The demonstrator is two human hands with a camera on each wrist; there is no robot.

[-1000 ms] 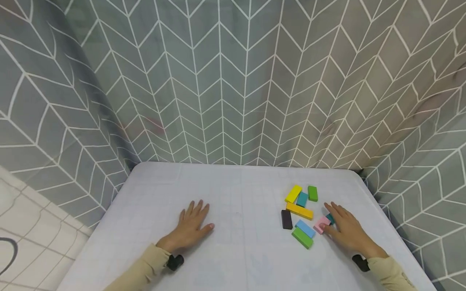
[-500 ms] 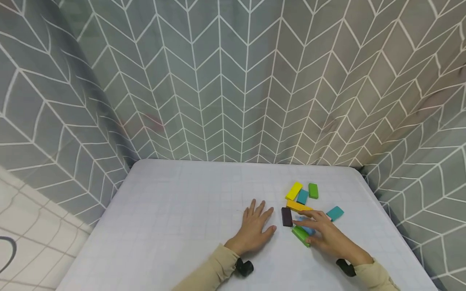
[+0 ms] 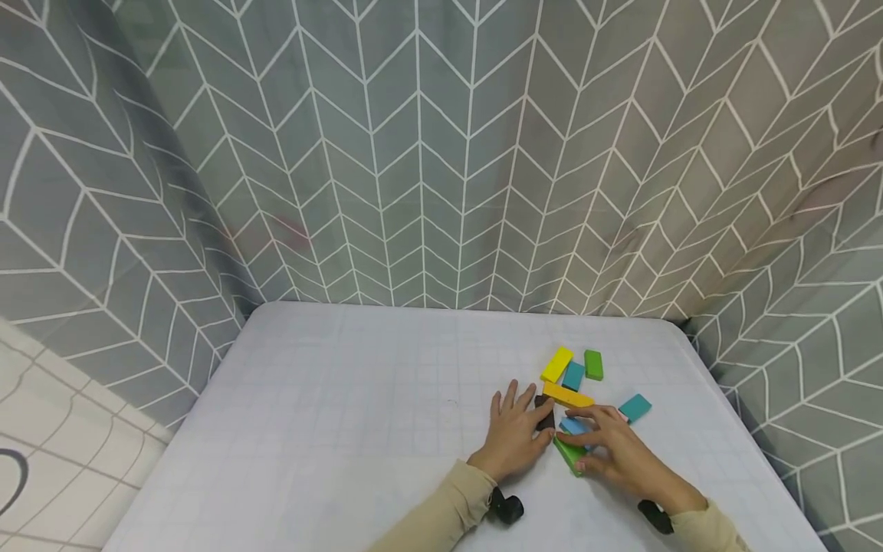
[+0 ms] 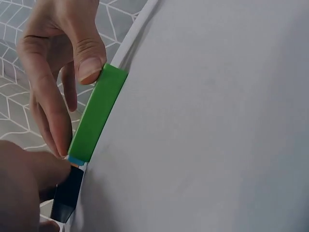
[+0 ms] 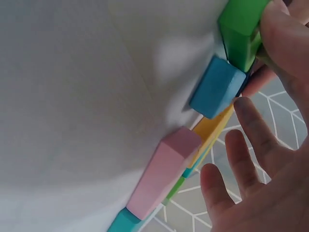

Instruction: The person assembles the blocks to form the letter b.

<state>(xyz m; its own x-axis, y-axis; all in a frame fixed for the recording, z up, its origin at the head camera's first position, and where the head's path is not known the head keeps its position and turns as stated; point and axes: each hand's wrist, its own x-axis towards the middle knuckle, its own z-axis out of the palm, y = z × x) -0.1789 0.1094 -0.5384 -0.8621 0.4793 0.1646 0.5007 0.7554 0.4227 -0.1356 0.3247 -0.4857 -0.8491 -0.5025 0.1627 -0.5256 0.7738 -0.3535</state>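
Note:
My left hand [image 3: 510, 441] has come up to the black block [image 3: 545, 422]. Its thumb is at the near end and its index finger lies across the far part, pinching the block. Between thumb and index finger, my right hand [image 3: 621, 456] pinches a long green block [image 4: 99, 113] lengthwise, thumb at the near end. Its other fingers are spread above a light blue block [image 5: 217, 87], which lies against the green one. Under the right palm is a pink block [image 5: 164, 169], mostly hidden in the head view.
Behind the hands lie an orange block [image 3: 569, 395], a yellow block [image 3: 556, 363], a teal block [image 3: 573, 375] and a short green block [image 3: 593, 365]. Another teal block [image 3: 636, 406] is to the right. A patterned curtain [image 3: 441, 153] surrounds the white table [image 3: 345, 360].
My left hand has slid right across the table to the black block. My right hand has swung left from the pink and teal blocks to the long green block and pinches it.

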